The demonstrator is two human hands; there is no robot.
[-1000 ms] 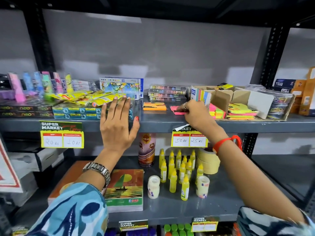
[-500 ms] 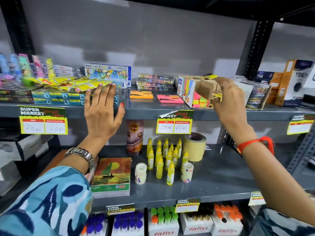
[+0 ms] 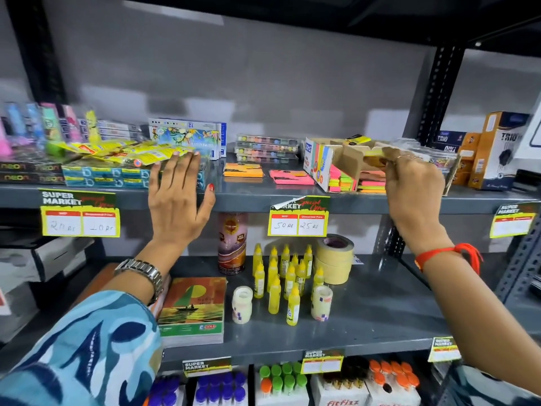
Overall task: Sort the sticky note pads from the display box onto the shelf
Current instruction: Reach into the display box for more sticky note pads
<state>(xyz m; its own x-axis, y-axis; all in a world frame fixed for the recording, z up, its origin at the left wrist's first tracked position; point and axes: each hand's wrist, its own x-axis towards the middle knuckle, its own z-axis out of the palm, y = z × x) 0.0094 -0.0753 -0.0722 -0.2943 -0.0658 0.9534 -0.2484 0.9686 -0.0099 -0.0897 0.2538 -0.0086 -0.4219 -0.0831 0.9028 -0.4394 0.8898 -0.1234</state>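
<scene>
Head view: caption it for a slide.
Right hand lifts a yellow pad from the display box; left hand rests flat.

A grey wall [image 3: 263,83] backs dark metal shelving uprights [image 3: 433,92], dimly lit.

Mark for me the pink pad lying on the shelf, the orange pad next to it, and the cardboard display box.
pink sticky note pad [image 3: 291,177], head view, middle of its top sheet.
orange sticky note pad [image 3: 243,170], head view, middle of its top sheet.
display box [image 3: 317,162], head view, printed left side wall.
</scene>
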